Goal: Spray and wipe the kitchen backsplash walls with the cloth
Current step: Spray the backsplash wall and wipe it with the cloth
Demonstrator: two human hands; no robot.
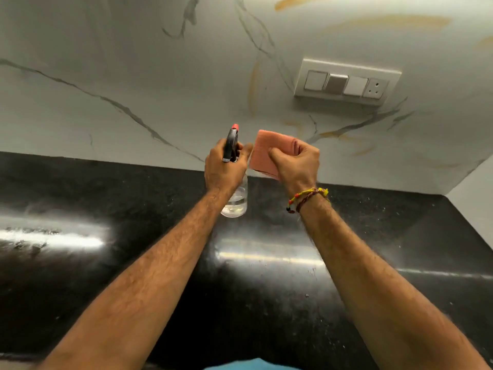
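My left hand [225,166] grips the neck of a clear spray bottle [236,202] with a dark trigger head and a red nozzle [234,127] pointing up toward the wall. The bottle hangs above the counter with a little clear liquid at its bottom. My right hand [296,162] holds a folded pink cloth [264,153] right beside the bottle. Both hands are in front of the white marble-look backsplash [133,76], which carries yellow-orange smears [253,86] above and right of the hands.
A white switch plate with a socket [346,82] is fixed to the wall at upper right. The glossy black stone counter [266,289] stretches below. A side wall [477,198] closes the corner at right.
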